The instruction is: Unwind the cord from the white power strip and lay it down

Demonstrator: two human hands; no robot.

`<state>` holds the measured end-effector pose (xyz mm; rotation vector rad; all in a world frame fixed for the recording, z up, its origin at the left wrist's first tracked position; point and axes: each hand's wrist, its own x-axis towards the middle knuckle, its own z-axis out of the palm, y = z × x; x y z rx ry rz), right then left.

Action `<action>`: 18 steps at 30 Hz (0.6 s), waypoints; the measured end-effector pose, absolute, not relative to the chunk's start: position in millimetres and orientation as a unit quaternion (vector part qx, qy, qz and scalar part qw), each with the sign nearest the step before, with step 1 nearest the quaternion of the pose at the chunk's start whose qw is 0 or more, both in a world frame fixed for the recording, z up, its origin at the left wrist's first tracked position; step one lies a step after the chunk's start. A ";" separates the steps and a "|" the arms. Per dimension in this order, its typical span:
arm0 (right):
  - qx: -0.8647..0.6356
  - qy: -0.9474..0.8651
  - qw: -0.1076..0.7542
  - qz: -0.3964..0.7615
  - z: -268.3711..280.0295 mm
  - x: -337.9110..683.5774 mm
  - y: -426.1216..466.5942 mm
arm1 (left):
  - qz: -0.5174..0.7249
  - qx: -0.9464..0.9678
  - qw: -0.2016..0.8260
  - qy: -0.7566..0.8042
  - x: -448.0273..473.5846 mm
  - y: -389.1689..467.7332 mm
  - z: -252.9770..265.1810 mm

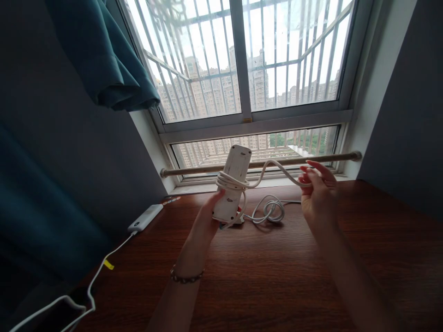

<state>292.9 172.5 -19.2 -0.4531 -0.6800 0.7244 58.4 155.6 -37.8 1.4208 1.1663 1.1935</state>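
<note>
Near the centre of the frame we see the left hand (209, 216) clasped around the lower end of a white power strip (232, 182), thumb on its near side. The strip stands almost upright above the wooden table (277, 276), its long axis running from the hand at the bottom up towards the window (249, 60), with the top leaning slightly to the right. Its lower end sits just above the tabletop; we cannot tell whether it touches.

Several turns of white cord (270, 168) are wrapped around the strip's middle. From there the cord arcs to the right, into the right hand (318, 193), which pinches it between thumb and fingertips at centre right. More of the cord lies in a loose coil (272, 212) on the table between the two hands.

At lower left, a white power bank (145, 217) rests near the table's edge with a thin cable (100, 272) trailing toward the bottom left corner. A teal curtain (110, 60) hangs at upper left.
</note>
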 end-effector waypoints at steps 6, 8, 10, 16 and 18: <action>-0.226 -0.296 0.732 0.571 -28.8 298.3 193.5 | 0.553 0.657 0.156 0.487 53.4 158.0 -40.2; -0.237 -0.319 0.660 0.638 -28.6 299.7 193.6 | 0.535 0.715 0.070 0.444 46.5 159.3 -38.0; -0.255 -0.354 0.578 0.689 -27.7 303.9 192.2 | 0.487 0.782 -0.052 0.387 38.0 160.2 -35.2; -0.243 -0.510 0.415 0.713 -34.3 307.0 187.0 | 0.379 0.796 -0.313 0.354 17.8 159.6 -30.2; -0.215 -0.555 0.366 0.715 -39.6 297.7 183.8 | 0.372 0.790 -0.333 0.355 15.1 159.8 -30.3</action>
